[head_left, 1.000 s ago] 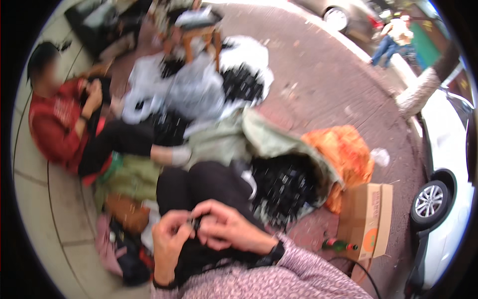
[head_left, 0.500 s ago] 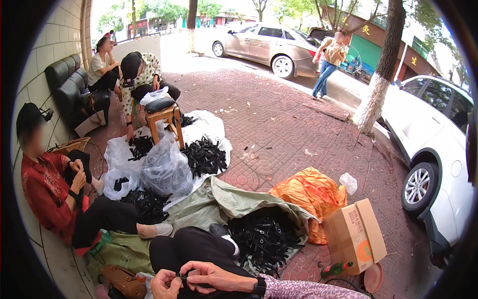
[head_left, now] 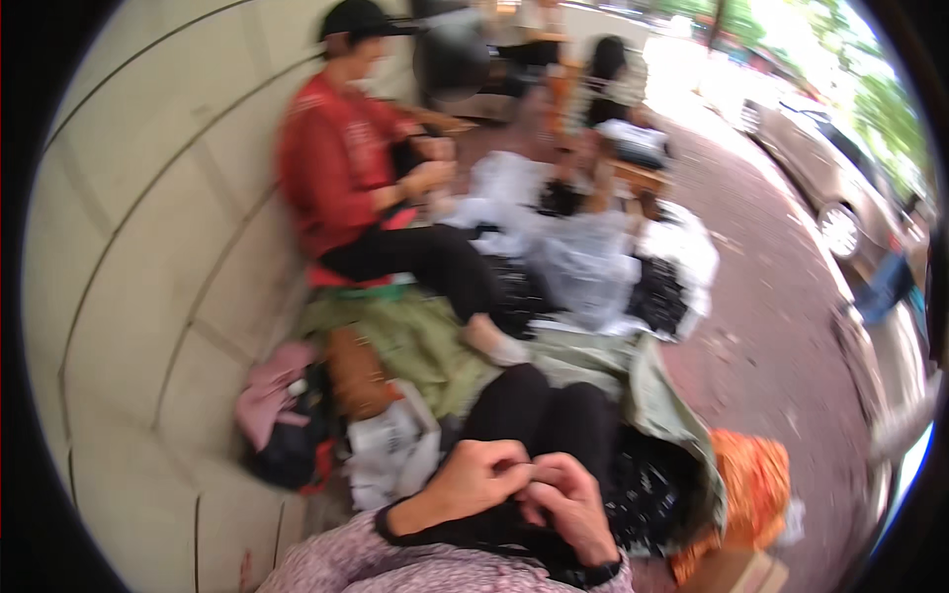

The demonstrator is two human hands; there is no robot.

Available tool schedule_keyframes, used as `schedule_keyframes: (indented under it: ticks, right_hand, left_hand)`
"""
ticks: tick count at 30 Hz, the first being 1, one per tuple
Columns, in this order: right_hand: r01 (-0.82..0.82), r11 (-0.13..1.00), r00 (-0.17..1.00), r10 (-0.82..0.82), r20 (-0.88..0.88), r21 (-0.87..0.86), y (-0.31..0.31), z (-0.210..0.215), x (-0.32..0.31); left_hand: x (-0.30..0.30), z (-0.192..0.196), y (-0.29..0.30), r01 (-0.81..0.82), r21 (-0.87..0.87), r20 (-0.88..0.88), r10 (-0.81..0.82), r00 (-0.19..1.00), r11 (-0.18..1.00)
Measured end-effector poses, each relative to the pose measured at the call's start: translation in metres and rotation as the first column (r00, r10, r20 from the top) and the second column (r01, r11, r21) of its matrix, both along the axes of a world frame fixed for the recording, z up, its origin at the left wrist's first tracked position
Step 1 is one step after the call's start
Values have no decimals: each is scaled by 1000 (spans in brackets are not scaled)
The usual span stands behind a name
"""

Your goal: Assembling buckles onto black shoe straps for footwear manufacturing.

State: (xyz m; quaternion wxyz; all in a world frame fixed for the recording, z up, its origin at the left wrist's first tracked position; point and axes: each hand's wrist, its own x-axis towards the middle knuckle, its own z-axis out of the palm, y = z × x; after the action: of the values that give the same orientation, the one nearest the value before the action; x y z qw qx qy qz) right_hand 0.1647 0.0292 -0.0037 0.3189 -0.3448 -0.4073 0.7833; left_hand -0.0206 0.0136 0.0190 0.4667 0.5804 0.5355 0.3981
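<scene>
Both hands are up over the lap, practically knuckle to knuckle. Left hand (head_left: 484,478) comes in from the lower left, forearm on a slant, wrist fairly straight, fingers curled over toward the thumb. Right hand (head_left: 570,502) rises from the bottom edge and leans left, fingers bent in so its tips meet the left's. The grip on both sides is a narrow pinch, but honestly the blur is bad enough that I can't tell what, if anything, sits between the fingertips. Closest stuff I can identify is the heap of black pieces (head_left: 647,494) just right of the knees, lying in the open fold of a grey-green sheet (head_left: 672,405). Individual shapes in there are mush, and the right thigh hides part of the heap.

Cardboard box (head_left: 733,571) is chopped off by the bottom edge, below a crumpled orange sack (head_left: 756,484). The right wrist is nearly out of frame too.

Setting: reddish pavement (head_left: 751,346), pale tiled wall (head_left: 148,247) bending up the left. A co-worker in a red top (head_left: 336,163) sits against it, with a brown bag (head_left: 358,376) on the near side. Past them, a clear plastic bag (head_left: 583,267) and a smeary wooden stool (head_left: 638,178).
</scene>
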Motion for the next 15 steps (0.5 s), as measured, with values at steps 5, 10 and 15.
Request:
schedule_keyframes:
  ticks: [5,10,15]
  right_hand:
    - [67,994,997,-64,-40,90,-16,-5,-14]
    - [91,968,993,-106,52,234,-21,1,-20]
    - [102,944,985,-141,102,314,-22,10,-20]
  left_hand:
    - [-6,-1,-20,12,-61,60,-8,998,998]
    - [-13,-8,-27,47,-101,83,-39,996,994]
    - [-12,-3,-14,148,-242,271,-80,959,959]
